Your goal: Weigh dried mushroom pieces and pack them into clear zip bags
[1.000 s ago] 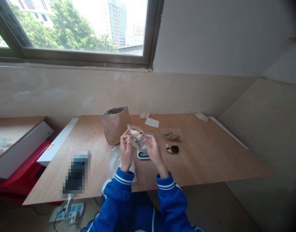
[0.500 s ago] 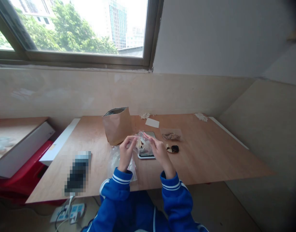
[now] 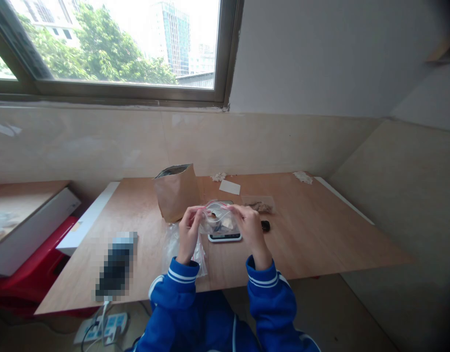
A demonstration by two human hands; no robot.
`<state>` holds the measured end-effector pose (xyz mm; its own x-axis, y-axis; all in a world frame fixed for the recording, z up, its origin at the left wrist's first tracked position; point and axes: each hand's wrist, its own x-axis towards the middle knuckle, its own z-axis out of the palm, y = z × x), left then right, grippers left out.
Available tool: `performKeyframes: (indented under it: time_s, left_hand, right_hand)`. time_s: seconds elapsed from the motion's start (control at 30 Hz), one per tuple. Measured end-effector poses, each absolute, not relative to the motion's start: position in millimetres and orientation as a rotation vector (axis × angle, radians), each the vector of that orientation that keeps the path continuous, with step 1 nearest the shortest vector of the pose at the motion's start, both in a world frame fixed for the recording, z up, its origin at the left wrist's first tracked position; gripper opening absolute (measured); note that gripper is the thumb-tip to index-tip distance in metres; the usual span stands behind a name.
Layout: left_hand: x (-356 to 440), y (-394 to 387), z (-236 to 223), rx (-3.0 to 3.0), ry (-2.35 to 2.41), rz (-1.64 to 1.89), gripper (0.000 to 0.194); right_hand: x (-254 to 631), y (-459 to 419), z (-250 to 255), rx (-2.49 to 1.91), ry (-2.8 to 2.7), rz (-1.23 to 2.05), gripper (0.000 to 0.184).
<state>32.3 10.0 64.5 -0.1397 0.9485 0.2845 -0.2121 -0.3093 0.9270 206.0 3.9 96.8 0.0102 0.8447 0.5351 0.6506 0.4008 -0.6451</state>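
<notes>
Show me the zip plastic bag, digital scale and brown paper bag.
Zip plastic bag (image 3: 218,220): head view, bag's middle.
Digital scale (image 3: 225,237): head view, front edge.
Brown paper bag (image 3: 175,194): head view, front panel.

You held a zip bag (image 3: 217,220) between your left hand (image 3: 189,233) and right hand (image 3: 251,226), above a digital scale (image 3: 225,237) on the wooden table (image 3: 302,230). Behind your left hand stood a paper bag (image 3: 176,194), with a loose plastic bag (image 3: 172,249) before it. A tray (image 3: 257,201) lay behind and right of the scale, a card (image 3: 229,187) farther back, and a pixelated object (image 3: 115,268) left of the loose bag.
</notes>
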Motion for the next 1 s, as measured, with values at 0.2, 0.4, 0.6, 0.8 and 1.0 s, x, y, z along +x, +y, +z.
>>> performKeyframes:
  time_s: [0.2, 0.4, 0.6, 0.8, 1.0]
  left_hand:
    - [28.8, 12.9, 66.5, 1.106, 1.059, 1.794, 0.026]
    - [31.0, 12.2, 64.0, 1.065, 1.166, 1.846, 0.028]
    - [26.7, 11.9, 54.7, 1.166, 1.274, 1.923, 0.028]
    - [18.1, 11.9, 52.1, 1.258, 1.274, 1.907, 0.026]
    - [13.4, 12.4, 53.7, 1.305, 1.229, 1.813, 0.029]
  right_hand:
    - [213.7, 6.0, 89.3, -1.257, -1.515, 0.464, 0.052]
    - [203.0, -0.5, 73.6, -1.088, -1.369, 0.897, 0.033]
    - [191.9, -2.6, 61.6, -1.049, -1.111, 0.87, 0.037]
    - [189.8, 1.7, 50.2, -1.087, -0.976, 0.819, 0.048]
    - [194.2, -0.1, 59.8, -1.131, -0.989, 0.805, 0.046]
